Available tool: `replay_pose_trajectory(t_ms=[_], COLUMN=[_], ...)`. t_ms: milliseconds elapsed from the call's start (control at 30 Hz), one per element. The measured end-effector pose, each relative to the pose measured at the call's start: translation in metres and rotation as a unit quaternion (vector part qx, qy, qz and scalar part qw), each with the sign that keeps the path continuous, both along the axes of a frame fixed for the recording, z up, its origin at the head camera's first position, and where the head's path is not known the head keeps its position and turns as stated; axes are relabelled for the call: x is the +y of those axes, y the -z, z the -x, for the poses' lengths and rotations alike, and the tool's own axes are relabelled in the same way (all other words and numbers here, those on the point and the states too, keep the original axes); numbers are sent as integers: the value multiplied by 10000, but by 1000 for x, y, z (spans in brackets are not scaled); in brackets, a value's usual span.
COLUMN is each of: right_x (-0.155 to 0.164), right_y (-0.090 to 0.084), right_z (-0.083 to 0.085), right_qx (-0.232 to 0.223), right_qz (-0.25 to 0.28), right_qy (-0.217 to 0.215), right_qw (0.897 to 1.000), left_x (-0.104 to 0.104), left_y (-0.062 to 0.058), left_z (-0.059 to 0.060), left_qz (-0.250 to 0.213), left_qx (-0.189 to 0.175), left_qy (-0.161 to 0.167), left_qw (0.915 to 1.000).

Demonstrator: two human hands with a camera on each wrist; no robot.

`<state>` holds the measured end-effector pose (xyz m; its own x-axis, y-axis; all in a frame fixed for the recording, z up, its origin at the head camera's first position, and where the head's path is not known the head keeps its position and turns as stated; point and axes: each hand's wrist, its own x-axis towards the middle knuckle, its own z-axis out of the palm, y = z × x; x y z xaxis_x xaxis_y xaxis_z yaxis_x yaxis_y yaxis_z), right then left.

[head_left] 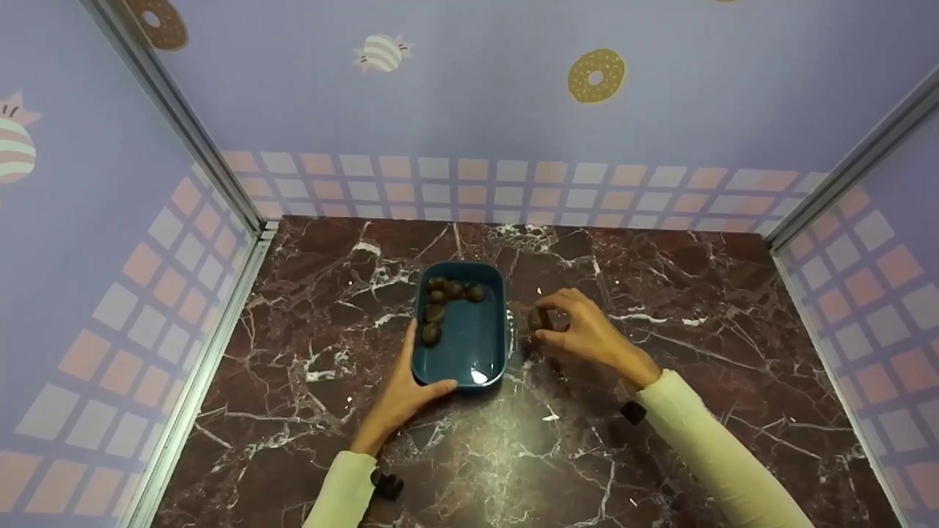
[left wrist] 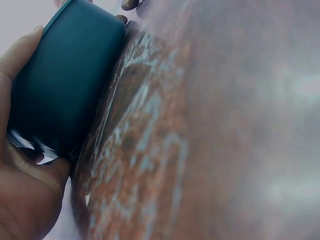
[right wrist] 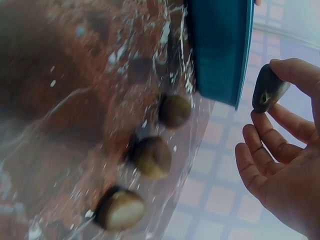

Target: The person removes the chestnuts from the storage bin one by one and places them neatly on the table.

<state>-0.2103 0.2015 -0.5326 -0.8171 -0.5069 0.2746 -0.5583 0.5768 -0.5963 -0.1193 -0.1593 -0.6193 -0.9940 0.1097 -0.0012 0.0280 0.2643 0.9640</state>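
Note:
A dark teal rectangular box (head_left: 469, 345) stands on the marble surface, with several brown chestnuts (head_left: 431, 335) along its left and far sides. My left hand (head_left: 406, 392) grips the box at its near left corner, thumb at the front edge and fingers along the left wall. Just right of the box, my right hand (head_left: 587, 334) pinches a single chestnut (right wrist: 269, 89) between thumb and fingertips. In the right wrist view, three more chestnuts (right wrist: 152, 157) lie in a row on the surface; in the head view my right hand mostly hides them.
Dark red marble (head_left: 697, 411) with white veins forms the work surface. A lilac back wall (head_left: 484, 110) and side walls (head_left: 66, 242) with checked borders enclose it, with metal strips (head_left: 198, 411) along the edges.

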Motion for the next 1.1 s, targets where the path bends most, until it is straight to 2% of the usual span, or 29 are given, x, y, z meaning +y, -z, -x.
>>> replay_pose_trajectory(t_ms=[167, 567, 867, 1100], right_x=[19, 58, 84, 100], right_y=[0, 9, 25, 37], right_z=[2, 2, 0, -6], right_qx=[-76, -644, -435, -494], right_qz=[101, 501, 439, 304], right_qy=[268, 800, 1054, 1251], right_qw=[9996, 9934, 9925, 9904], left_x=[0, 1, 1, 0], left_y=[0, 3, 1, 0], left_z=[-1, -5, -2, -1], left_qz=[-35, -256, -66, -4], left_qx=[-54, -93, 13, -7], left_qy=[-15, 32, 0, 24], left_qw=[10000, 9996, 10000, 10000])
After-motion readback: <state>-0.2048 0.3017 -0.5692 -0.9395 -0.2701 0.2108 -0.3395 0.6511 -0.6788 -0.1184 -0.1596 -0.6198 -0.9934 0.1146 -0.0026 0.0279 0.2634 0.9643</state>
